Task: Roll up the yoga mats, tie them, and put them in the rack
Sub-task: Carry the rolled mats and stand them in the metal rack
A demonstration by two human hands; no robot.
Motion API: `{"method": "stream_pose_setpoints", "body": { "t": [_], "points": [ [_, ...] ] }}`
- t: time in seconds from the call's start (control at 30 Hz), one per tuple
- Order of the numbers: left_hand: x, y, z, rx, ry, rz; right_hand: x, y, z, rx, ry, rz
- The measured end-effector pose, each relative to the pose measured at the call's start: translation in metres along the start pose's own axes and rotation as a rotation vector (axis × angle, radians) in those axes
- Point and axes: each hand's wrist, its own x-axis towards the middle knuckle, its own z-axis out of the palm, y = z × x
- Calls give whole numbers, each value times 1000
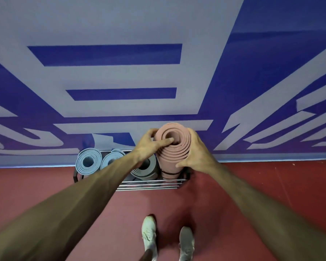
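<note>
The upper frame is taken up by a blue-and-grey wall (120, 25). At centre, a metal rack (149, 185) is stocked with grey-blue rolled mats (88, 162). The pink rolled mat (174, 153) is stood upright at its right end, clasped near the top by the left hand (149, 146) and the right hand (197, 153), with a dark tie (169, 173) wrapped lower down.

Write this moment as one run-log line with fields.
phase: racking | pink mat: rolled, tied, upright at rack right end | left hand: grips its top | right hand: grips its side | three bluish mats: in rack
</note>
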Motion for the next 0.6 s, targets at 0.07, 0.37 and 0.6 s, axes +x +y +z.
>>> {"method": "stream_pose_setpoints", "body": {
  "t": [0.07, 0.37, 0.6],
  "points": [
    [8, -13, 1, 29, 6, -33, 5, 7, 11, -8, -9, 13],
    [60, -58, 5, 117, -23, -124, 31, 45, 49, -121, -31, 49],
    [91, -62, 2, 253, 98, -4, 62, 54, 53, -152, 23, -23]
  ]
}}
